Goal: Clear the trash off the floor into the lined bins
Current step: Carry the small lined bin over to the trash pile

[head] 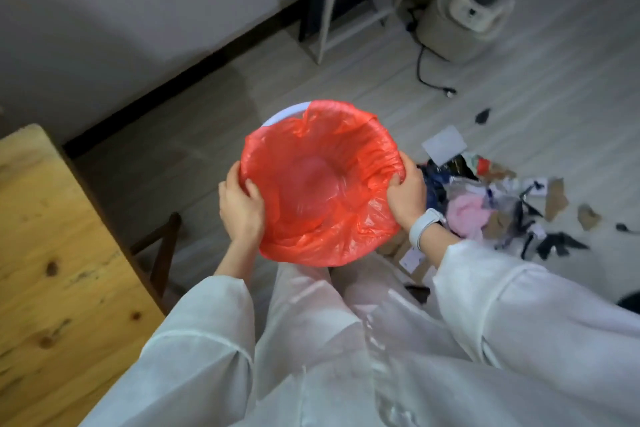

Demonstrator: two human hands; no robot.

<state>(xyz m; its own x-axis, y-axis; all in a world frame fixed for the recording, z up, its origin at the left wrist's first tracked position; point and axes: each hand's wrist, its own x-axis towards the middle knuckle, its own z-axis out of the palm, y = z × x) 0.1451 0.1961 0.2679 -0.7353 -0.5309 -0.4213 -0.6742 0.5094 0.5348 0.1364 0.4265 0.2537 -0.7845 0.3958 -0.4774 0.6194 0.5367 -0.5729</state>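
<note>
Head view: bin [294, 110] at center, red bag [322, 184] over its rim. Left hand [240, 206] at 9 o'clock, right hand [407, 192] at 3 o'clock, both gripping the bag edge. Bag empty. Trash [495, 201] on the floor [519, 107] at 3 o'clock, none picked up yet.

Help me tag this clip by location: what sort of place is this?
Probably a room in a home: pale wood-look floor, a wooden table, a small appliance standing by the wall, and a red-lined bin held by both hands beside scattered trash.
</note>
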